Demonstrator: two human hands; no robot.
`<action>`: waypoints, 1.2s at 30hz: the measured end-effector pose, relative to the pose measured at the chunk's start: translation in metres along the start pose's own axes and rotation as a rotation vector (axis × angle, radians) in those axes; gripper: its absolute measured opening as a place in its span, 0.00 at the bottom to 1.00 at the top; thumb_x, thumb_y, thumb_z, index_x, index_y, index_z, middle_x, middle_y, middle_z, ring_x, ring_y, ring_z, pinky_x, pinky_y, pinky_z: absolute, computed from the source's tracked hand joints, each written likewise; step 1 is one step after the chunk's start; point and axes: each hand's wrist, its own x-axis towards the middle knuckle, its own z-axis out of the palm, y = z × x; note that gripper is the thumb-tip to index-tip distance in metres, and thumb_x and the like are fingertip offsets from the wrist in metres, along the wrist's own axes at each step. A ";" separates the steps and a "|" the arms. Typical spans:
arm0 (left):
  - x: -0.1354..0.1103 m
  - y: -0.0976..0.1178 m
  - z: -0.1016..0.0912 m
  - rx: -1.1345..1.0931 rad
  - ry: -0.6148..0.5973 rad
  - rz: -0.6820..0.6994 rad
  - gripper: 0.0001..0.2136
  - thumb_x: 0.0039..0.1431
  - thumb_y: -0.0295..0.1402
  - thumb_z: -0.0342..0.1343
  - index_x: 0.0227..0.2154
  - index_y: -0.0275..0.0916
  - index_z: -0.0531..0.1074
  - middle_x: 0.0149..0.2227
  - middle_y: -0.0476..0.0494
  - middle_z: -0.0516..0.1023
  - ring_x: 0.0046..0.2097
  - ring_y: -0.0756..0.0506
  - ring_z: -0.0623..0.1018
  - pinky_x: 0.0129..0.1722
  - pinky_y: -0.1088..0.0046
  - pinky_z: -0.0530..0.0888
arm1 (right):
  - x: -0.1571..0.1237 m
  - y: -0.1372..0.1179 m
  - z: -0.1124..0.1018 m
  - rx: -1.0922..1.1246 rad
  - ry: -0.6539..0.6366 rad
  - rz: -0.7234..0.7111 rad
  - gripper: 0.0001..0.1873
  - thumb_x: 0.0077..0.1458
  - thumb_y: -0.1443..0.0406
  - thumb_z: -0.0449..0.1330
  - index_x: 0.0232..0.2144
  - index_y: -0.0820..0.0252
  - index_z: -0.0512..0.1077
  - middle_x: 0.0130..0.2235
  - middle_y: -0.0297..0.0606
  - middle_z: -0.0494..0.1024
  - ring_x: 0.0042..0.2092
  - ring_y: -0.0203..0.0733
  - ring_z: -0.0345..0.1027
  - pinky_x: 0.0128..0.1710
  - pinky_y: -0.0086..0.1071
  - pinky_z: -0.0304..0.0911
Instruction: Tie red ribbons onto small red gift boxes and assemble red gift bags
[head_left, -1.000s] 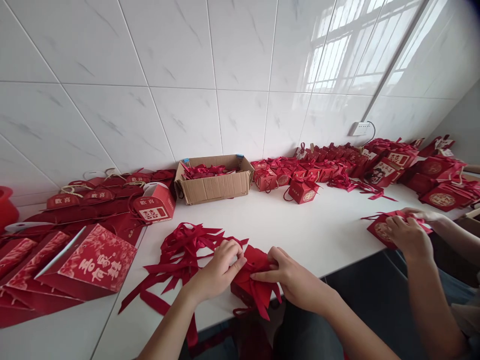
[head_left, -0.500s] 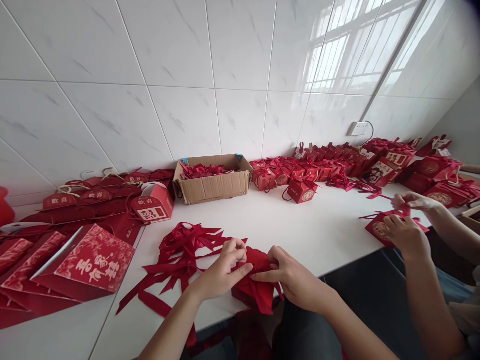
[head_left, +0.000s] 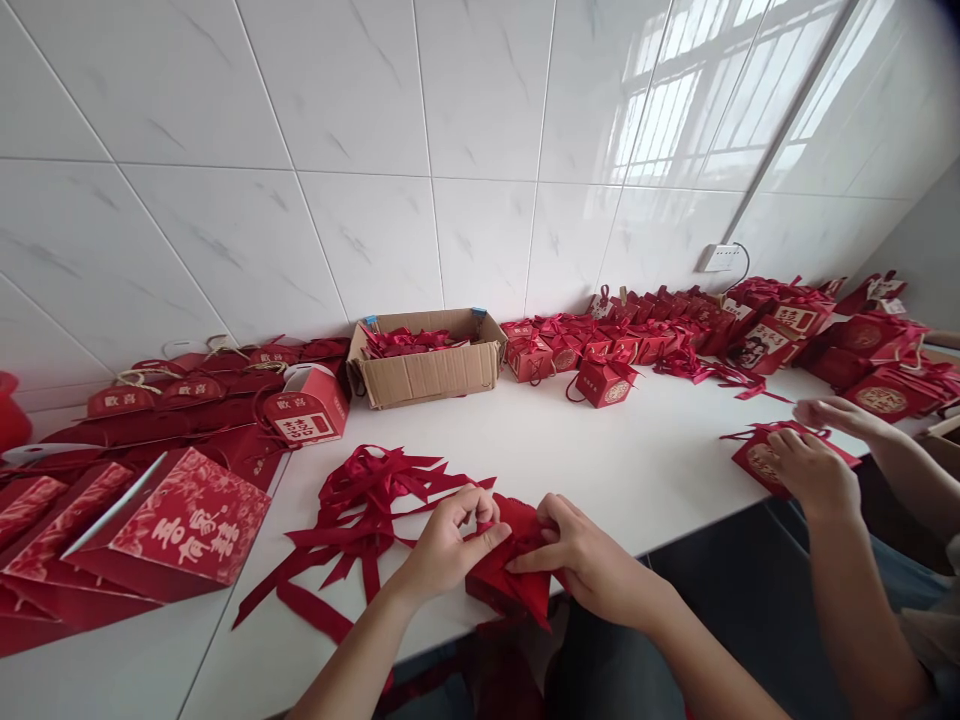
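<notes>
A small red gift box (head_left: 495, 592) sits at the table's front edge, between my hands and close to my knees. My left hand (head_left: 457, 545) is closed at the box's left top edge, thumb and curled fingers pinching a red ribbon (head_left: 532, 590). On the right, my right hand (head_left: 589, 560) is closed too, its fingers bent over the top of the box and pressing on the ribbon there. A wide ribbon tail hangs down the box's front. The exact fold under my fingertips is hidden. Loose red ribbons (head_left: 367, 485) lie in a heap beside my left hand.
Flat red boxes (head_left: 195, 520) are stacked at left, near a standing red box (head_left: 307, 405). A cardboard box (head_left: 427, 378) holds red ribbons by the wall. One finished box (head_left: 604, 380) stands before rows of others. At right, a co-worker's hands (head_left: 814, 470) work on another box.
My left fingers have shifted slightly and curled tighter over the ribbon. My right hand has barely moved. The co-worker's far hand has let go of a raised ribbon.
</notes>
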 end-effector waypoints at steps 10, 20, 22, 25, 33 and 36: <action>0.000 0.004 -0.001 -0.266 -0.026 -0.073 0.12 0.57 0.38 0.58 0.33 0.41 0.58 0.31 0.52 0.61 0.34 0.51 0.64 0.38 0.74 0.65 | -0.001 -0.002 -0.001 0.044 0.002 0.015 0.34 0.52 0.82 0.51 0.48 0.40 0.75 0.37 0.38 0.59 0.40 0.41 0.57 0.40 0.35 0.62; -0.001 0.005 -0.005 -0.206 -0.053 -0.172 0.11 0.61 0.41 0.53 0.38 0.39 0.68 0.30 0.49 0.70 0.32 0.50 0.71 0.39 0.71 0.68 | -0.002 -0.001 0.003 0.059 0.015 0.027 0.33 0.52 0.82 0.50 0.48 0.40 0.76 0.37 0.38 0.58 0.40 0.42 0.57 0.41 0.37 0.63; -0.003 0.008 -0.004 -0.164 -0.045 -0.172 0.09 0.60 0.40 0.55 0.37 0.39 0.69 0.31 0.49 0.69 0.32 0.51 0.69 0.35 0.73 0.67 | -0.002 -0.002 0.002 0.066 0.016 0.029 0.33 0.52 0.82 0.50 0.48 0.41 0.76 0.37 0.37 0.58 0.40 0.41 0.57 0.41 0.37 0.63; -0.004 0.010 0.001 -0.032 0.016 -0.146 0.08 0.55 0.36 0.59 0.34 0.40 0.69 0.34 0.48 0.71 0.35 0.49 0.70 0.36 0.74 0.68 | -0.002 -0.003 0.002 0.070 0.022 0.022 0.33 0.52 0.82 0.49 0.48 0.42 0.76 0.36 0.37 0.57 0.40 0.41 0.57 0.41 0.35 0.64; -0.004 0.002 0.013 0.245 0.044 -0.136 0.07 0.53 0.42 0.61 0.31 0.46 0.78 0.34 0.45 0.75 0.42 0.41 0.72 0.43 0.64 0.70 | -0.004 -0.001 0.000 0.150 0.118 -0.010 0.26 0.58 0.78 0.46 0.44 0.50 0.76 0.38 0.39 0.62 0.39 0.39 0.60 0.39 0.34 0.64; -0.006 0.000 0.011 0.243 0.029 -0.118 0.10 0.52 0.44 0.62 0.34 0.47 0.80 0.35 0.43 0.75 0.43 0.40 0.73 0.41 0.64 0.72 | -0.005 0.000 0.000 0.282 0.227 0.062 0.13 0.63 0.72 0.46 0.40 0.57 0.69 0.37 0.38 0.67 0.37 0.38 0.61 0.38 0.33 0.64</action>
